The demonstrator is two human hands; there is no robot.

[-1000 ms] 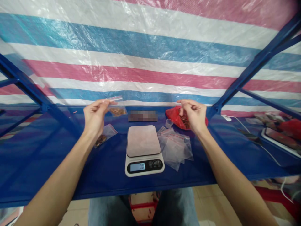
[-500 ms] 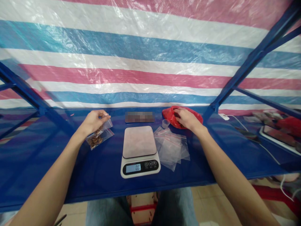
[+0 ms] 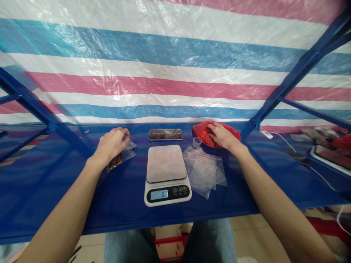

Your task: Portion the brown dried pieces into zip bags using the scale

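Small clear zip-top bags of brown pieces (image 3: pixel 121 159) lie on the blue cloth tabletop (image 3: pixel 55 182), left of the white digital kitchen scale (image 3: pixel 167 174), which sits nearest with a bare platform. Empty clear zip-top bags (image 3: pixel 206 170) fan out just right of the scale. The left hand (image 3: pixel 111 144) lies curled over the filled bags; whether it grips them I cannot tell. Farther back, a small clear plastic cup (image 3: pixel 195 142) stands beside a crumpled red plastic bag (image 3: pixel 200 130). The right hand (image 3: pixel 222 136) rests on it, fingers dipped inside and hidden. A dark phone (image 3: pixel 166 134) lies farthest.

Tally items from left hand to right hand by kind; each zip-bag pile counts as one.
Digital scale: 1
Phone: 1
Small clear cup: 1
Red plastic bag, under right hand: 1
Zip-bag piles: 2, empty pile and filled pile under left hand
Total: 6
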